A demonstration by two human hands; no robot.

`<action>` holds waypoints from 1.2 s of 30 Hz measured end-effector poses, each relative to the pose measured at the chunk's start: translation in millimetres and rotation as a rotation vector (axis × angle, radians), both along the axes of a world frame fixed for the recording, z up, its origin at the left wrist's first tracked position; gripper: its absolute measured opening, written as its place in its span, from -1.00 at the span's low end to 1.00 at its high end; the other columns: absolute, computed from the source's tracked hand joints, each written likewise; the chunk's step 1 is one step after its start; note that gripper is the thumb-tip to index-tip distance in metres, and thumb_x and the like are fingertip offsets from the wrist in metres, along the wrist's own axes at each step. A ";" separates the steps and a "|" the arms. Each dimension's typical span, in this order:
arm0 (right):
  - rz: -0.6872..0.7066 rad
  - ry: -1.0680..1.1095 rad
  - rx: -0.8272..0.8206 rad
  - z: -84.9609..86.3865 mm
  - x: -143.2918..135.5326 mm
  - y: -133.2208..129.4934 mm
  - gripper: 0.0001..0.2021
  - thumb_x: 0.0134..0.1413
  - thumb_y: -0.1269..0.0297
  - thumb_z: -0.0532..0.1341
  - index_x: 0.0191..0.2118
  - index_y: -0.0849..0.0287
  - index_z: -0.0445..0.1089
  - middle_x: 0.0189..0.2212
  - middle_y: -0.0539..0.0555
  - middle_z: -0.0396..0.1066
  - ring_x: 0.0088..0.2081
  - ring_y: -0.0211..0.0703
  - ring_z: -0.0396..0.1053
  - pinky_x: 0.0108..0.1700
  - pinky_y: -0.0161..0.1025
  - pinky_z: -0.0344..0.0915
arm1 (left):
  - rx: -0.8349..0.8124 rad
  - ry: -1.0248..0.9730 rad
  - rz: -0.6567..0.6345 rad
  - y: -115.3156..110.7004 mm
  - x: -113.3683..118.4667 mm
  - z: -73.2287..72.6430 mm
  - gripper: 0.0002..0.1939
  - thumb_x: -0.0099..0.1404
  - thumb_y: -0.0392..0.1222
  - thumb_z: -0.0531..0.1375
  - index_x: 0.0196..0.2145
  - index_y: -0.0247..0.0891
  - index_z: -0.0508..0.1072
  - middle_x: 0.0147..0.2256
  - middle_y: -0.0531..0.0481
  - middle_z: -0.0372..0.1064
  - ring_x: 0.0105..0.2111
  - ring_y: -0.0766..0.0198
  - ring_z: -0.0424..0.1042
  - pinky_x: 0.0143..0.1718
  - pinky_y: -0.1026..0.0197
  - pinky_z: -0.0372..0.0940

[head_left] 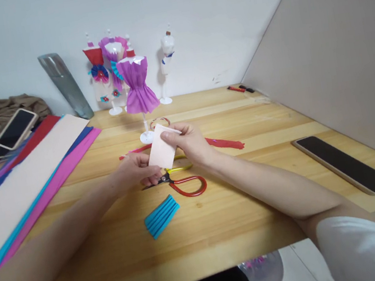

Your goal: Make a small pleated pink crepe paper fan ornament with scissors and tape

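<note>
Between my hands is a small pale pink piece of paper (162,150), held above the table. My left hand (138,168) pinches its lower left corner, and my right hand (189,141) grips its upper right edge with the thumb on top. Scissors (189,186) with one red and one yellow handle loop lie under the paper, their blades partly hidden by my left hand. Nearer to me rests a pleated blue paper piece (162,216). A red paper strip (225,143) runs behind my hands, partly covered by them.
A small dress form (138,84) in a purple paper dress stands behind my hands, with several others near the wall. Long coloured paper sheets (34,184) lie at left, a phone (16,128) beyond them. A grey bottle (67,86) leans there. Another phone (344,164) lies at right.
</note>
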State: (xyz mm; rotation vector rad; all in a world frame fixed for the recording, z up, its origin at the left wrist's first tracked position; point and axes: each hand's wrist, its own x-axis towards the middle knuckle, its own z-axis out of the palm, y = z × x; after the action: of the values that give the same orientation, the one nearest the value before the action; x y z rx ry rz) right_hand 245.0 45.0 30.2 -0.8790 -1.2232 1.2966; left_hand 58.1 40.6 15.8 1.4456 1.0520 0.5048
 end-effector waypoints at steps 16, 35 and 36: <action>-0.047 0.017 -0.021 -2.7 2.2 7.5 -0.66 -0.24 -0.02 0.39 -0.55 0.13 0.36 -0.61 -0.05 0.27 -0.55 -0.29 0.15 -0.48 -0.28 0.07 | -0.020 -0.141 0.144 -7.7 1.1 11.3 -0.59 0.08 0.13 0.33 -0.49 -0.34 0.49 -0.49 -0.09 0.52 -0.57 0.32 0.45 -0.54 0.32 0.33; -0.218 -0.374 0.597 -1.9 9.0 5.1 -0.69 0.02 0.30 0.22 -0.05 0.06 0.38 -0.02 0.14 0.40 -0.02 -0.03 0.33 -0.04 -0.08 0.32 | -0.027 -0.360 0.280 -7.0 1.2 19.9 -0.76 0.02 -0.12 0.36 -0.39 -0.34 0.53 -0.53 -0.02 0.50 -0.54 0.34 0.45 -0.56 0.38 0.29; -0.170 -0.460 0.740 -1.0 9.5 3.7 -0.68 0.04 0.34 0.18 -0.04 0.06 0.38 -0.01 0.15 0.40 0.02 -0.01 0.32 0.03 -0.03 0.30 | -0.045 -0.368 0.289 -6.9 1.1 21.9 -0.79 0.04 -0.15 0.34 -0.39 -0.33 0.53 -0.53 -0.01 0.50 -0.55 0.35 0.44 -0.57 0.39 0.28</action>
State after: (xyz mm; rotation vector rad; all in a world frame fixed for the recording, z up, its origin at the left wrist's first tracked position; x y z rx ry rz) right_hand 254.5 48.7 29.2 -0.7168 -1.7774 0.4290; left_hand 59.2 33.7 37.7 1.1099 0.9691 0.9117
